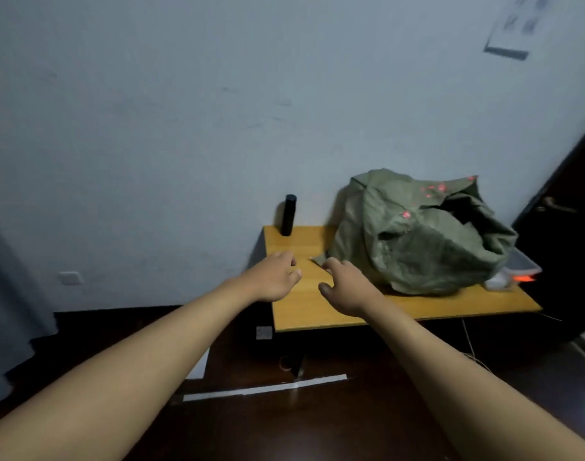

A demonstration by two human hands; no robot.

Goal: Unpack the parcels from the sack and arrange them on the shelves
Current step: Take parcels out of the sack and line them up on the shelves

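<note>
A bulging olive-green sack (421, 241) with red marks sits on the right half of a small wooden table (304, 314), its mouth crumpled at the top right. No parcels show; its contents are hidden. My left hand (274, 277) hovers over the table's left part, fingers loosely curled, holding nothing. My right hand (346, 287) reaches toward the sack's lower left corner, fingers relaxed, just short of a flap of the fabric; I cannot tell whether it touches.
A black cylindrical bottle (288, 215) stands at the table's back left against the pale wall. A clear plastic box (517, 269) with an orange part lies behind the sack at the right. A dark door (564, 227) is at the far right; dark floor below with a white strip (264, 387).
</note>
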